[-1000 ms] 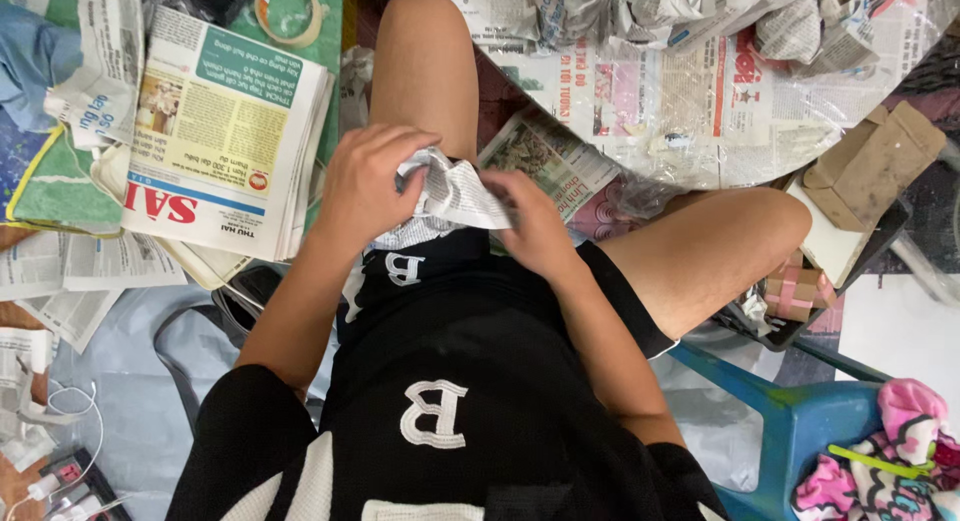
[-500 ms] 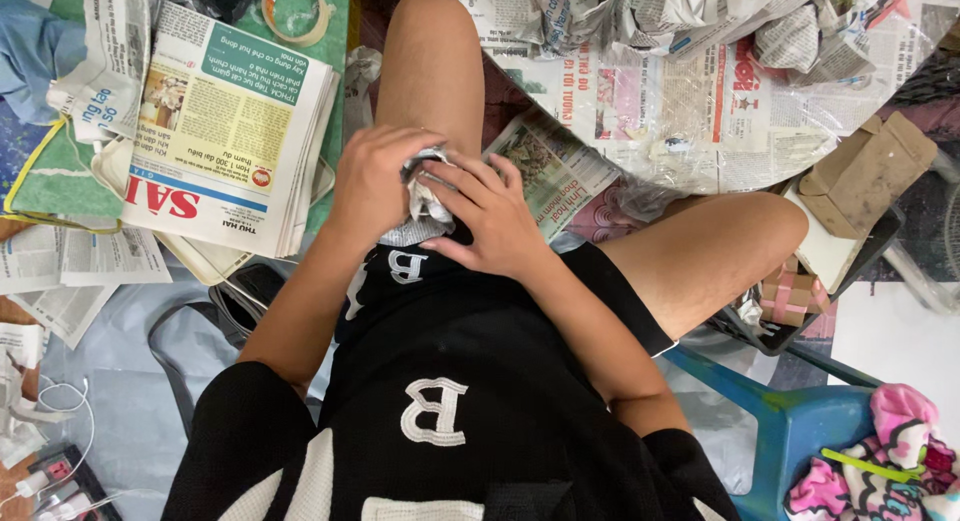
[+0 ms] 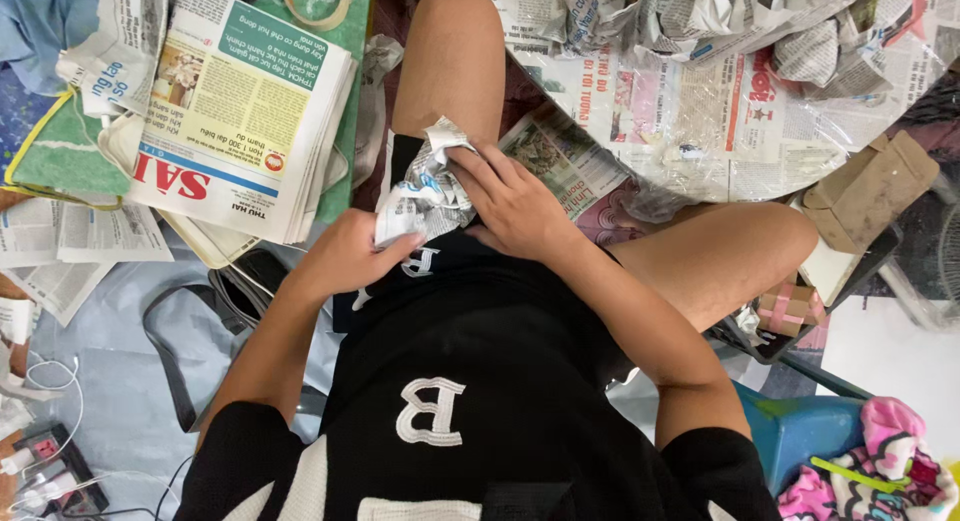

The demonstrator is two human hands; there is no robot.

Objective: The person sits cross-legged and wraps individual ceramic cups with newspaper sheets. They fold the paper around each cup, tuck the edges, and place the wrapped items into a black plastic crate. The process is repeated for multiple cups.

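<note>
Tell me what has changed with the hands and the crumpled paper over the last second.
The left hand slid down to the crumpled newspaper wad's lower edge; the right hand moved on top, pressing it into the lap. Both kept hold. The folded newspaper stack stayed put.

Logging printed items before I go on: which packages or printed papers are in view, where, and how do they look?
Folded newspaper stack: upper left on the floor, rectangular, white with green, yellow, red and blue.
Crumpled newsprint bundle: on the lap, held by left hand and right hand, grey-white.
Small gift box: right, pink-ribboned.
</note>
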